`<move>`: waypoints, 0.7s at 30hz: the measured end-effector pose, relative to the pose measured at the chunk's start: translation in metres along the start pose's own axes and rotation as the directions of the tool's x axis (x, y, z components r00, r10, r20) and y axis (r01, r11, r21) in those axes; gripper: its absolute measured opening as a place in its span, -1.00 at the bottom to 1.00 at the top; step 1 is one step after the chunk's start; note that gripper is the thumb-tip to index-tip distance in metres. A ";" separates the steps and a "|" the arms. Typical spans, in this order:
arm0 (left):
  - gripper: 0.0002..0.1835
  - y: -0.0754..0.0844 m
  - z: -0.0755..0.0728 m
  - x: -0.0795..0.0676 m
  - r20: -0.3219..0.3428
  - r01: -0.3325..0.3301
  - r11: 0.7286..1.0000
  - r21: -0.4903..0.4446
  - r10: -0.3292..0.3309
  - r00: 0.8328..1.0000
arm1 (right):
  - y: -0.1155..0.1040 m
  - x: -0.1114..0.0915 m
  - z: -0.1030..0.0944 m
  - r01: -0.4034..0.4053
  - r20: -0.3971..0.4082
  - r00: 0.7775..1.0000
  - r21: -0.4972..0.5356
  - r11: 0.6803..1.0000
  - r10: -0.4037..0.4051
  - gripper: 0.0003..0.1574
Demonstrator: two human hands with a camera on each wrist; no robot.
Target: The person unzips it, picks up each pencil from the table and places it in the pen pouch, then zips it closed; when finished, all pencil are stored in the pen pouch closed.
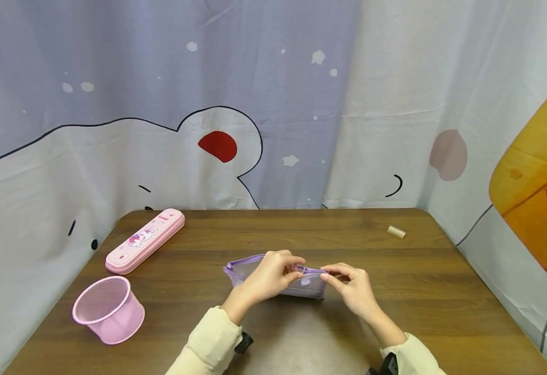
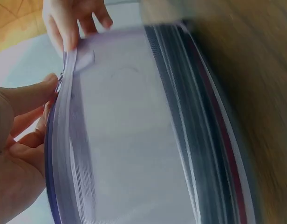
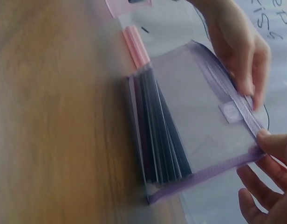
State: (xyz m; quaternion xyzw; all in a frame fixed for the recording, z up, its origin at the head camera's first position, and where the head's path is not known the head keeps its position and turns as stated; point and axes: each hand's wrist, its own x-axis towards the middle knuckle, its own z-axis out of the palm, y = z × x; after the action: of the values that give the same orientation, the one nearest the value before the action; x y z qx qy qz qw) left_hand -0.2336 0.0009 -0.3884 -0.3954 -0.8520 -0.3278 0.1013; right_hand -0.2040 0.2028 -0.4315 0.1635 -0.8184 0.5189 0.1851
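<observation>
A see-through purple-edged zip pouch (image 1: pixel 308 287) stands on the table in front of me, zipper edge up. My left hand (image 1: pixel 270 275) pinches the zipper pull (image 2: pixel 60 78) between thumb and forefinger, close to the pouch's right end. With thumb and fingertips, my right hand (image 1: pixel 352 288) grips the right top corner, where the zipper (image 3: pixel 249 119) ends. Several dark, slim sticks (image 3: pixel 157 133) lie along the bottom inside the pouch. A small pale label (image 3: pixel 230 112) sits below the zipper. Toward its left end, the zipper's two edges stand apart in the head view.
At the back left lies a pink pencil case (image 1: pixel 144 241) with a rabbit print. A pink mesh basket (image 1: pixel 120 319) stands at the left, in front of it. A small beige cylinder (image 1: pixel 396 232) rests at the back right. Printed curtains hang behind the wooden table (image 1: pixel 442 312).
</observation>
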 end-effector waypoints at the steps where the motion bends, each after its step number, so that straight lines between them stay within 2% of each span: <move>1: -0.79 -0.003 -0.002 -0.001 -0.013 0.008 1.000 0.003 -0.008 1.000 | -0.002 0.001 -0.002 -0.008 -0.001 1.000 0.012 1.000 0.008 -0.83; 6: -0.80 -0.013 -0.009 -0.006 -0.057 0.037 0.999 0.015 -0.036 0.998 | -0.014 0.006 -0.012 -0.038 0.011 0.999 0.041 0.998 0.038 -0.84; 9: -0.80 -0.018 -0.014 -0.009 -0.076 0.053 0.998 0.024 -0.051 0.996 | -0.015 0.009 -0.016 -0.052 0.011 0.999 0.044 0.998 0.052 -0.84; 16: -0.82 -0.028 -0.030 -0.019 -0.123 0.138 0.989 0.052 -0.131 0.984 | -0.002 0.014 -0.026 -0.075 -0.011 0.997 0.060 0.995 0.076 -0.83; 21: -0.82 -0.038 -0.042 -0.030 -0.155 0.212 0.975 0.065 -0.200 0.967 | 0.011 0.016 -0.036 -0.099 -0.047 0.994 0.060 0.993 0.102 -0.82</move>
State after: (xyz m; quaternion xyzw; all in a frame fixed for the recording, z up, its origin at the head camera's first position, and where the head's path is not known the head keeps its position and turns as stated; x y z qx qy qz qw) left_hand -0.2457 -0.0620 -0.3869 -0.2747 -0.8913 -0.3302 0.1454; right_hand -0.2184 0.2386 -0.4189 0.1143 -0.8055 0.5547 0.1742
